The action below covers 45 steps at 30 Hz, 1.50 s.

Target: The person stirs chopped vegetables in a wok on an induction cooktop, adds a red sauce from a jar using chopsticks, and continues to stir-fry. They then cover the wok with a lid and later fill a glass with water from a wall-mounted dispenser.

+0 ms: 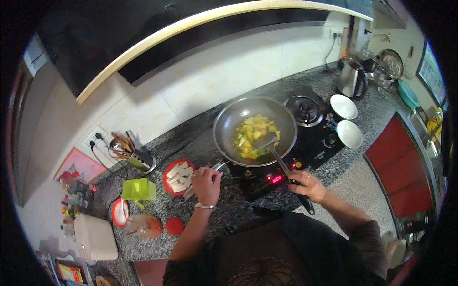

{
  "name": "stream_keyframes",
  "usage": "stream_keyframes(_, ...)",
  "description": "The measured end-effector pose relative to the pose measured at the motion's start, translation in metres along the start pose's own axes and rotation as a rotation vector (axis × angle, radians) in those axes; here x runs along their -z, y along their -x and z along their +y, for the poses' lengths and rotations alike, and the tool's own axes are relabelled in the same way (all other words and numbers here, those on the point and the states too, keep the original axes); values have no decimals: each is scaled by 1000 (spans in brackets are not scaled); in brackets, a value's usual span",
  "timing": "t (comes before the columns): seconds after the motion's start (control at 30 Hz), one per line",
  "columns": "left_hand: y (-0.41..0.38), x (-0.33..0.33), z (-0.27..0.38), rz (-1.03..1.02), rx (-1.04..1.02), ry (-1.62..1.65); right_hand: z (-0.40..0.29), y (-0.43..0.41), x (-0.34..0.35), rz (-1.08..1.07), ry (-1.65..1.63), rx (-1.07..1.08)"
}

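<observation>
A steel wok (225, 132) sits on the black cooktop, with yellow-green chunks of cut vegetable (252, 134) heaped in its bottom. My right hand (308, 186) grips the dark handle of a metal spatula (281, 159), whose blade rests among the chunks. At the wok's left, my left hand (206, 184) is closed over the wok handle (189, 193); its fingertips are hidden. Just left of that hand is a red-rimmed plate (167, 186) of white strips (179, 176), perhaps tofu.
A lit red display (275, 178) glows on the cooktop (250, 187). Two white bowls (344, 107) and an electric kettle (350, 80) stand to the right. On the left are a utensil holder (143, 161), a green container (139, 189), a jar (145, 227) and a red lid (174, 226).
</observation>
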<state>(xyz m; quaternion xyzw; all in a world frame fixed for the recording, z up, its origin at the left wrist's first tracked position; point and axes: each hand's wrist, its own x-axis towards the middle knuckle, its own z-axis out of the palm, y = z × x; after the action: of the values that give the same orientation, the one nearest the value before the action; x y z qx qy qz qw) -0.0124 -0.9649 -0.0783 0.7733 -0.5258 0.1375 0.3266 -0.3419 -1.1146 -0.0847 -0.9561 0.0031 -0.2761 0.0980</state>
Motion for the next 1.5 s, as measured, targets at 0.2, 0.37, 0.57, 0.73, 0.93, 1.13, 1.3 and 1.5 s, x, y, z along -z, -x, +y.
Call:
stream_keyframes(0.2, -2, -6, 13, 113, -107, -38, -15, 5, 1, 79, 31, -68)
stream_keyframes(0.37, -4, -9, 25, 39, -140, 13, -27, 19, -5, 121, 28, -107)
stream_keyframes(0.57, -9, -16, 41, 55, -181, 111, -37, 30, -3, 112, -73, -181)
stream_keyframes(0.73, -12, -22, 45, 52, -202, 159, -57, 27, 16, 457, -182, -450)
stream_keyframes(0.93, -2, -32, 33, 79, -235, 131, -33, 51, 16, 810, 99, -684)
stream_keyframes(1.13, 7, -24, 37, 72, -187, 125, 10, 89, -7, 1205, -580, -1200)
stream_keyframes(1.3, 14, -18, 33, 64, -121, 99, 31, 106, -35, 907, -40, -1059)
stream_keyframes(1.5, 19, -5, 30, 71, -112, 110, 34, 99, -53, 782, -9, -1264)
